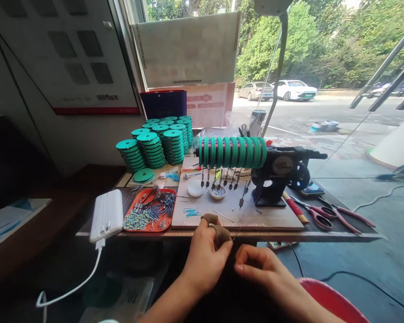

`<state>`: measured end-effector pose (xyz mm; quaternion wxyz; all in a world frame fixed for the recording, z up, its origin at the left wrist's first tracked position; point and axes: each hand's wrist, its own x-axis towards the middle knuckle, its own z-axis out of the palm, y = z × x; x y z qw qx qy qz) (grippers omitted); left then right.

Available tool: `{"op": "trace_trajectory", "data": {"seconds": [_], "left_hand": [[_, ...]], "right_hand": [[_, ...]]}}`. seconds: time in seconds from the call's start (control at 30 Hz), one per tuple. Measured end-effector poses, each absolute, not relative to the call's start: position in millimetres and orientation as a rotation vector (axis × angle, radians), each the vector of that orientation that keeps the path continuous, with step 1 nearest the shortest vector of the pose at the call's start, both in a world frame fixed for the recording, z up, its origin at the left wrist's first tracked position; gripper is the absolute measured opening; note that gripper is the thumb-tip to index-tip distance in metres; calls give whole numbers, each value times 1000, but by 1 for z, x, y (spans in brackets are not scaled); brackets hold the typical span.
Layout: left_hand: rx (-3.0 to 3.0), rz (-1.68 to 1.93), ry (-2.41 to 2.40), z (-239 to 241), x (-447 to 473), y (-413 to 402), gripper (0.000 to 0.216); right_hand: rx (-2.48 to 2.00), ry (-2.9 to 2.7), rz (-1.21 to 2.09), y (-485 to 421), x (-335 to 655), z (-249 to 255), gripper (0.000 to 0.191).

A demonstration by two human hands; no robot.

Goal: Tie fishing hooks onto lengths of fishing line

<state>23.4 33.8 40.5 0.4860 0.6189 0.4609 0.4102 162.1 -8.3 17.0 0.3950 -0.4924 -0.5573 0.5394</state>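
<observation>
Grip of the left hand [204, 255] is standing narrow: the thumb and a finger in a brown cover [222, 235] are pressing together just off the middle of the worktop's [309, 233] front edge, apparently on a fine line [239, 225]. That line is running faintly up from there, crossing the front edge of the pale board [276, 220] towards the dark metal pieces [241, 202] hanging below the green spools [234, 152]. The right hand [261, 265] is hovering just beside the left, thumb and forefinger curling close; whether it is holding anything, I cannot tell. In my judgement, the line will be handling as very light, limp and slippery, readily kinking and possibly biting bare skin under tension. Pinching near its end, against the covered finger, is appearing soundest.
</observation>
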Motion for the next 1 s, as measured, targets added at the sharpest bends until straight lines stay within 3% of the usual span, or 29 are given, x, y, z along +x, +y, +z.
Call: {"op": "trace_trajectory", "data": {"seconds": [0.1, 0.17, 0.4, 0.5, 0.6, 0.7, 0.77, 0.83, 0.93, 1.0], "left_hand": [[2009, 1029, 1125, 32, 22, 29, 16], [2179, 1074, 1130, 23, 22, 25, 20], [2472, 1355, 1187, 11, 17, 29, 28], [2454, 1267, 1095, 17, 15, 32, 28], [2078, 1206, 1061, 25, 17, 33, 20], [1130, 1076, 1018, 30, 22, 34, 10], [624, 903, 937, 30, 25, 35, 8], [429, 775, 875, 29, 28, 37, 9], [334, 702, 825, 29, 30, 38, 9], [291, 691, 808, 30, 32, 36, 9]], "right_hand": [[-1234, -1877, 893, -12, 166, 49, 19], [-1219, -2024, 781, -1, 167, 73, 18], [-1399, -2027, 1362, 92, 148, 101, 12], [-1437, -2072, 1434, 110, 138, 95, 12], [-1446, -2065, 1396, 97, 142, 96, 10], [-1402, -2043, 1036, 62, 164, 93, 16], [-1214, -2119, 340, 38, 181, 81, 17], [-946, -2257, -108, 19, 192, 62, 20], [-732, -2402, -343, 8, 194, 34, 23], [-739, -2345, -270, 9, 189, 21, 22]]}}
